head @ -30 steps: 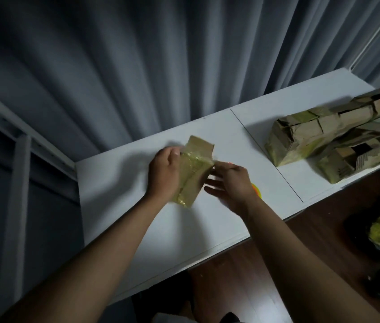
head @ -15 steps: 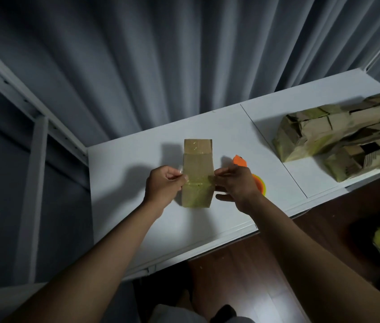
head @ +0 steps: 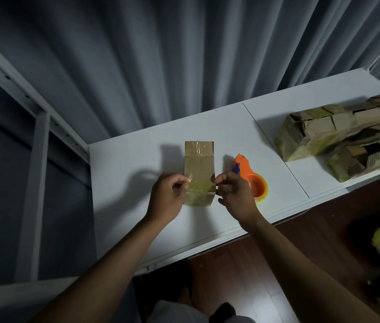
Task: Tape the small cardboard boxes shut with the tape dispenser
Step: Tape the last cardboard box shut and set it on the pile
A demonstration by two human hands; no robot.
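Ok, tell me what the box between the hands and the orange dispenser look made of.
Box: brown cardboard, matte, with flap seams showing; glossy clear tape, yellowish, wraps its near end.
Dispenser: likely moulded plastic, smooth orange with a blue tab; its roll looks yellow-green.

Both forearms are bare, with no sleeves, watch or rings showing on the left hand (head: 168, 197) or the right hand (head: 235, 197). Grey clothing (head: 175, 312) shows at the bottom edge.

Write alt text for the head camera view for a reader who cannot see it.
Two hands work at a small cardboard box on a white table: the left hand pinches a loose end of clear tape at the box's left edge, and the right hand pinches at its right edge. An orange tape dispenser lies right of the box, with a pile of boxes farther right.
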